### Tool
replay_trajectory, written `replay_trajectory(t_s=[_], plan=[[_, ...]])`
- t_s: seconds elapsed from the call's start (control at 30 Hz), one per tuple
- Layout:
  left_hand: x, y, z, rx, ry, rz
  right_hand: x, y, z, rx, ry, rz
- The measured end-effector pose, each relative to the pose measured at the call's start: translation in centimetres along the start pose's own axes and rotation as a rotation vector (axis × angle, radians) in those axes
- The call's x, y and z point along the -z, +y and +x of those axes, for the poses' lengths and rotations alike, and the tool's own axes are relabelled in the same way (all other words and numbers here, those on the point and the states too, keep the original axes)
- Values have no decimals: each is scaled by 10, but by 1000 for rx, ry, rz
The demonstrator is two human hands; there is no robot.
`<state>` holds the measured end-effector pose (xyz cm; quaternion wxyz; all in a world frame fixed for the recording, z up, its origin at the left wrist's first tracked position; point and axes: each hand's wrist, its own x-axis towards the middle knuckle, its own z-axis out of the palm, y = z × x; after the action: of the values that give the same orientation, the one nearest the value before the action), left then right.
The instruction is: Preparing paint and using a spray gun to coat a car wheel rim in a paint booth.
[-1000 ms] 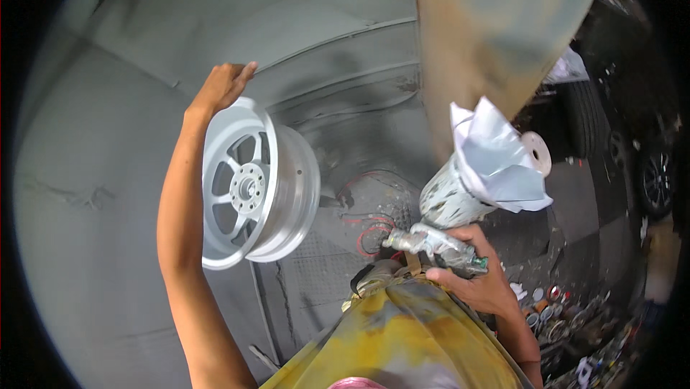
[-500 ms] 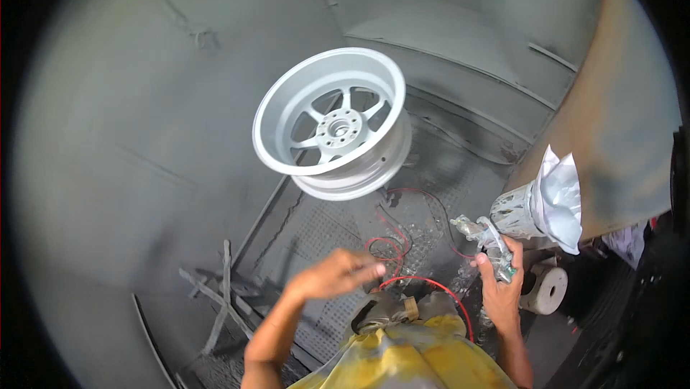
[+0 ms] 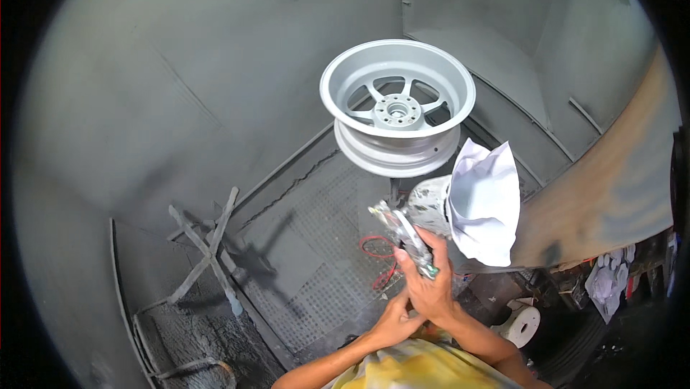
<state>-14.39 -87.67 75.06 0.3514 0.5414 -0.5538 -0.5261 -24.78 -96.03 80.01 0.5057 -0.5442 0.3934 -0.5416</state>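
Observation:
My right hand (image 3: 431, 285) is closed around a paint-smeared spray gun (image 3: 405, 239), held in front of me. A grey, paint-streaked cup (image 3: 429, 206) sits on the gun, and a crumpled white paper sheet (image 3: 485, 206) flares from its mouth. My left hand (image 3: 394, 323) is curled against the underside of my right hand, near the gun's lower end. What its fingers grip is hidden. Beyond the gun, a silver-white car wheel rim (image 3: 397, 111) rests raised on a thin post (image 3: 394, 189), its spokes and hub facing up.
An X-shaped metal stand (image 3: 208, 254) is at lower left, beside a dark, rough-topped frame (image 3: 205, 346). A red hose (image 3: 377, 245) loops on the gridded floor (image 3: 316, 303). A roll (image 3: 521, 323) lies at right, below a curved brownish panel (image 3: 596, 209). Grey walls (image 3: 237, 94) enclose the wheel.
My right hand has brought the spray gun leftward, toward my middle. The left hand has dropped and come against the right. The view has shifted, so the wheel appears further right.

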Motion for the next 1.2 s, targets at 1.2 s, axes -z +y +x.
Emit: replay_trajectory(t_s=[1.2], plan=[[63,-132,-612,392,2025,-591,-234,-15,-256,542,-1635,-671]])
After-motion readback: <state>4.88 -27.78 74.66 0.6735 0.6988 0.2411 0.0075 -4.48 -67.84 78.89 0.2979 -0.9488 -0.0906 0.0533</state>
